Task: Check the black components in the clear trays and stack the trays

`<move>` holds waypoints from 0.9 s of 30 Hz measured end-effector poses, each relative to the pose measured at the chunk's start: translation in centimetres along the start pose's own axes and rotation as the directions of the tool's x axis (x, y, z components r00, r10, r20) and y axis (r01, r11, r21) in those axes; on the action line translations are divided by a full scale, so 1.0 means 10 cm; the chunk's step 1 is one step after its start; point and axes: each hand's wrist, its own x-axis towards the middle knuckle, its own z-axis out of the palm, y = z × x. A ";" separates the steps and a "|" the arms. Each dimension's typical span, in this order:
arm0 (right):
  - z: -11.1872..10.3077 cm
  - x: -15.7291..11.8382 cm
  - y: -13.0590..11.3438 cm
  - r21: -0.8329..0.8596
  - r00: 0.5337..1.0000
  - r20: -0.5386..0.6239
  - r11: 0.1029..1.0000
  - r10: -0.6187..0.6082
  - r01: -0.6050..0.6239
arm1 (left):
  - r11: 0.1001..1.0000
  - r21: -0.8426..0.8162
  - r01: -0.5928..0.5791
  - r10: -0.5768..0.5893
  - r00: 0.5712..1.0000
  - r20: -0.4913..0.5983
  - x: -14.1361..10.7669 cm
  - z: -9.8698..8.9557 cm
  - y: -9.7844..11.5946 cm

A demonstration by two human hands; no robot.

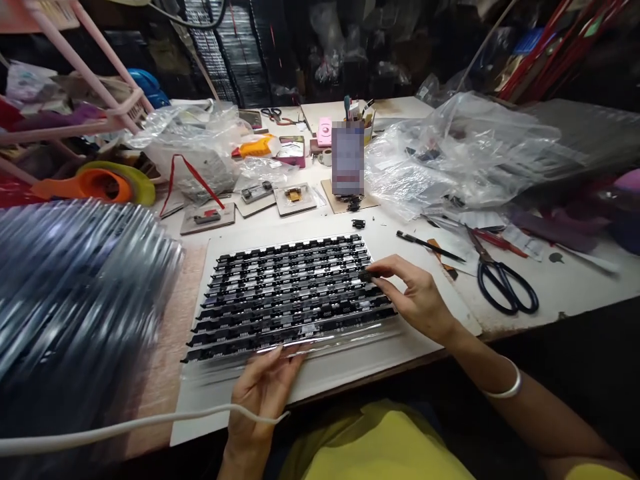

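A clear plastic tray [330, 343] lies on a white board, filled with rows of small black connector-like parts [287, 287]. At its front edge is my left hand [265, 383], thumb on the near side and fingers partly hidden by the rim, gripping that edge. My right hand [420, 300] is over the tray's right end. Between its thumb and forefinger it pinches a small black part [366, 275], close to the row ends. Two similar black pieces, one a loose black part [359, 224], sit behind the tray.
Stacked clear trays [85, 287] stand at the left. Behind are a phone [348, 160], wooden blocks [297, 199] and plastic bags [460, 153]. Scissors [505, 283] and a black pen-like tool [430, 245] lie right. A white cable [150, 423] crosses the lower left.
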 end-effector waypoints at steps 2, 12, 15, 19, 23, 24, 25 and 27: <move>-0.06 -0.01 0.07 -0.015 0.999 -0.032 0.999 0.034 -0.034 | 0.999 -0.005 0.039 -0.039 0.999 -0.008 0.04 -0.05 0.02; -0.13 -0.05 0.20 -0.075 0.999 0.026 0.997 -0.034 0.036 | 0.994 -0.076 0.081 -0.095 0.977 -0.190 0.05 0.05 0.04; -0.14 -0.06 0.20 -0.111 0.998 0.051 0.993 -0.032 0.037 | 0.991 -0.097 0.089 -0.102 0.986 -0.135 0.07 0.00 0.04; -0.18 -0.10 0.19 -0.117 0.995 0.097 0.993 -0.011 0.023 | 0.991 -0.083 0.103 -0.105 0.994 -0.027 0.12 -0.13 0.04; -0.20 -0.16 0.19 -0.129 0.997 0.077 0.992 -0.004 0.014 | 0.992 -0.081 0.097 -0.095 0.995 0.017 0.12 -0.16 0.04; -0.21 -0.19 0.20 -0.143 0.997 0.080 0.989 -0.008 0.020 | 0.992 -0.084 0.091 -0.089 0.996 0.030 0.11 -0.15 0.04; -0.21 -0.21 0.20 -0.159 0.996 0.086 0.987 -0.012 0.025 | 0.993 -0.082 0.086 -0.083 0.996 0.045 0.10 -0.14 0.04; -0.21 -0.25 0.20 -0.177 0.997 0.083 0.984 -0.008 0.023 | 0.995 -0.067 0.081 -0.076 0.995 0.069 0.09 -0.12 0.03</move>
